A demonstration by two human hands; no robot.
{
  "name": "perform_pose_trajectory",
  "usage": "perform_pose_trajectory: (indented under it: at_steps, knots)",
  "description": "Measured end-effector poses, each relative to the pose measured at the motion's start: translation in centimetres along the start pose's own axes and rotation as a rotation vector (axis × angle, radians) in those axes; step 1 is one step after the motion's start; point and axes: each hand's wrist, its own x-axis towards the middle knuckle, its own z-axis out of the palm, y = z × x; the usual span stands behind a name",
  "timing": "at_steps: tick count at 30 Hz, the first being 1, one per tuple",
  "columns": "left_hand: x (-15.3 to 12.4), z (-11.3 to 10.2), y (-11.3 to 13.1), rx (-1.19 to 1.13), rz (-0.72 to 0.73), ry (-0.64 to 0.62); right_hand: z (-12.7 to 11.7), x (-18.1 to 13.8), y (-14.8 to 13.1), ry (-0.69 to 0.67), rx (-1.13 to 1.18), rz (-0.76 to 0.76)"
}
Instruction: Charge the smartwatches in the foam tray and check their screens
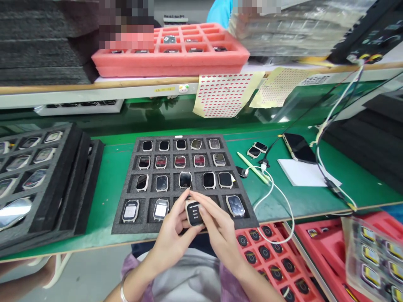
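Just above the near edge of a dark foam tray (pixel 119 224), my left hand (pixel 171 235) holds a smartwatch (pixel 192 214) without a strap. Its screen is lit, with white lines of text on black. My right hand (pixel 220 226) closes on the watch from the other side, a finger lying at the screen's right edge. The fingertips of both hands meet over the top of the watch. In the tray's pockets lie several more watch bodies, such as a dark one (pixel 185 180) just beyond my fingers and one with a lit white screen (pixel 130 211) at the near left.
Stacked foam trays (pixel 67 197) with watches stand at left. On the right lie a green pen (pixel 252 165), a white cable (pixel 291 209), a phone (pixel 299 147) and white paper (pixel 302 174). A pink foam tray (pixel 170 63) rests on the shelf; another (pixel 273 256) sits below the table edge.
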Motion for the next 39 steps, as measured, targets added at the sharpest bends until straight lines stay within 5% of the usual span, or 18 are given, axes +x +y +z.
perform_pose_trajectory:
  at_steps: [15, 32, 36, 39]
  knots:
    - [-1.4, -1.3, 0.6, 0.048, 0.069, 0.034, 1.6, 0.5, 0.0, -0.002, -0.077, -0.127]
    - [-2.9, -3.5, 2.2, 0.103, 0.115, 0.132, 4.2, 1.5, -0.3, -0.168, -0.01, -0.106]
    - [-2.8, -2.8, 2.9, 0.063, 0.046, 0.129, 2.4, 1.5, -0.6, -0.227, 0.011, -0.073]
    - [-2.7, -2.5, 3.2, 0.062, 0.032, 0.182, -1.3, 2.2, -0.4, -0.127, -0.108, -0.079]
